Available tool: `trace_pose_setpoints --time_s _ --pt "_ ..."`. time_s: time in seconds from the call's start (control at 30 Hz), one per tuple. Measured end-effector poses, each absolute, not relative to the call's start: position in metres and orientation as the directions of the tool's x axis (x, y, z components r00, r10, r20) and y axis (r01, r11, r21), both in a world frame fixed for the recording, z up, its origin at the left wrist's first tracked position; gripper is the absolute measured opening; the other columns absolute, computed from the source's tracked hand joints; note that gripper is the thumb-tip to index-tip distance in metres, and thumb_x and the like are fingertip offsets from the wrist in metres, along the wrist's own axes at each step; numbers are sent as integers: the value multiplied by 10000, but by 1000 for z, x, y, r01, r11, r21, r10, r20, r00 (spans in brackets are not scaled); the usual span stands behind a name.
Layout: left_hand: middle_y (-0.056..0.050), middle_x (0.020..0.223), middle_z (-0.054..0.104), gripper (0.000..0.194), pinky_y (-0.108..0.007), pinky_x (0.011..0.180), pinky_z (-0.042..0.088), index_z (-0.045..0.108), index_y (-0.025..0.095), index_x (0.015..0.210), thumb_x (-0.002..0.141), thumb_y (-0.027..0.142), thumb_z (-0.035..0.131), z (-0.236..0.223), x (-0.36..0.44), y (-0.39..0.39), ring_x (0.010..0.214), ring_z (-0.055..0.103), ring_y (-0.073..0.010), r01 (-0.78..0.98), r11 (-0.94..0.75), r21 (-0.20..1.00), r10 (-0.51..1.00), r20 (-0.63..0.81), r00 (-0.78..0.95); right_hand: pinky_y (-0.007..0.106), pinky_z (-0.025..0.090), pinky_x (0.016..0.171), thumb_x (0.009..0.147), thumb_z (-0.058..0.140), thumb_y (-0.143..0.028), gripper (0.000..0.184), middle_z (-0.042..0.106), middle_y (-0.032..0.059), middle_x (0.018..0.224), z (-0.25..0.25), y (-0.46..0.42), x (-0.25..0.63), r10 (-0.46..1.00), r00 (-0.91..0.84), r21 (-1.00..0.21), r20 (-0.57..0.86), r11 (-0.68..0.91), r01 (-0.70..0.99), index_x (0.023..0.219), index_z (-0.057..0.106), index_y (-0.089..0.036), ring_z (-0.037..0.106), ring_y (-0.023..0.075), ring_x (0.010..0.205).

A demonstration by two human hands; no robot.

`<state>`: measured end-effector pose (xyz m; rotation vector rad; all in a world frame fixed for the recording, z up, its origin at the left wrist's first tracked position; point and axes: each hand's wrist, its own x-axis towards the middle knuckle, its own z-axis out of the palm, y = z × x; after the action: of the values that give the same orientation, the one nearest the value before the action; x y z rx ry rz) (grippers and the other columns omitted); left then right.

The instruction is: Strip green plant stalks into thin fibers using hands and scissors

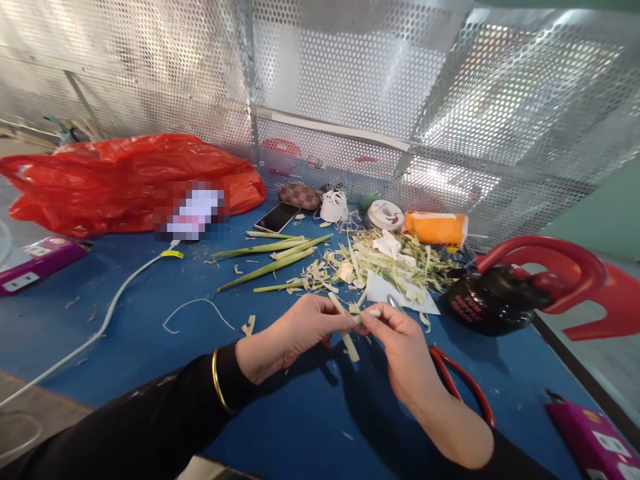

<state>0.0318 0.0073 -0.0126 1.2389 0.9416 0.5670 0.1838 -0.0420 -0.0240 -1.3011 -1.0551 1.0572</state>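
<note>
My left hand point(300, 327) pinches a pale green plant strip point(351, 348) between thumb and fingers; its end points down over the table. Close against it, my right hand point(403, 347) is closed on a short whitish-green stalk piece point(369, 314) that crosses the strip. The fingertips nearly meet, hiding where the pieces join. Long green stalks point(273, 270) lie beyond my hands. To their right spreads a heap of peelings and shredded plant bits point(400, 263), with a white paper sheet point(425, 300) partly under it. Beside my right wrist is a tool with red handles point(470, 380).
Left stands a red plastic bag point(130, 180), with a lit phone point(196, 212) on a cable. Behind are a dark phone point(277, 217), a checked case point(300, 196), white string point(334, 207), a tape roll point(385, 215) and an orange packet point(435, 229). A black bottle point(487, 303) stands right.
</note>
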Motion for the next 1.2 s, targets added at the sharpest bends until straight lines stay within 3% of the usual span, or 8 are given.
trace_pose_setpoints --time_s 0.17,0.4,0.5,0.63,0.73,0.83,1.0,1.2 --pt "19 549 543 178 -204 468 376 729 149 660 666 325 706 -11 33 7 467 386 -69 138 272 952 810 -304 501 289 394 656 702 701 -325 179 580 -20 605 -27 -40 187 969 245 -1000 -27 -23 -18 607 629 -192 498 154 641" --pt "19 569 540 182 -195 477 349 700 139 663 690 319 690 -18 30 12 479 409 -63 136 263 955 797 -295 527 281 383 628 676 717 -328 191 550 -24 579 -27 -38 189 961 268 -996 -72 -55 -74 587 624 -187 468 145 616" --pt "15 563 541 202 -197 464 347 708 136 682 690 338 693 -18 29 12 469 384 -65 151 254 955 795 -295 530 283 388 632 713 698 -355 199 579 -14 605 -26 -36 192 970 232 -997 -74 -74 -8 626 647 -184 486 148 629" --pt "-6 621 590 215 -192 462 372 728 141 718 690 351 689 -16 29 9 513 430 -83 226 212 951 735 -308 604 308 427 733 754 677 -403 225 687 27 808 -21 -34 195 985 170 -991 -40 -61 121 827 709 -192 575 191 787" --pt "15 590 557 241 -187 444 363 740 147 760 699 373 683 -15 29 8 492 418 -77 300 160 941 637 -330 697 299 442 711 743 681 -380 198 685 21 778 -19 -36 192 990 33 -977 -138 -141 157 771 713 -188 582 184 768" --pt "37 579 519 295 -190 437 357 746 166 885 719 395 663 -15 28 7 469 401 -72 333 120 935 597 -336 729 264 429 615 689 722 -335 156 642 -9 694 -20 -39 187 975 28 -969 -222 -224 102 736 697 -188 542 144 663" --pt "67 471 409 372 -209 448 324 583 164 583 757 493 605 -13 29 6 429 385 -72 306 170 937 624 -342 703 235 399 591 681 720 -286 133 577 -38 652 -24 -40 185 980 81 -984 -180 -180 -16 669 632 -188 494 108 626" --pt "82 459 327 341 -223 423 266 507 185 536 727 444 620 -12 29 5 418 338 -79 346 146 927 658 -352 665 241 373 590 734 670 -283 153 537 -39 639 -24 -42 184 988 111 -994 -106 -108 9 655 580 -188 464 112 625"
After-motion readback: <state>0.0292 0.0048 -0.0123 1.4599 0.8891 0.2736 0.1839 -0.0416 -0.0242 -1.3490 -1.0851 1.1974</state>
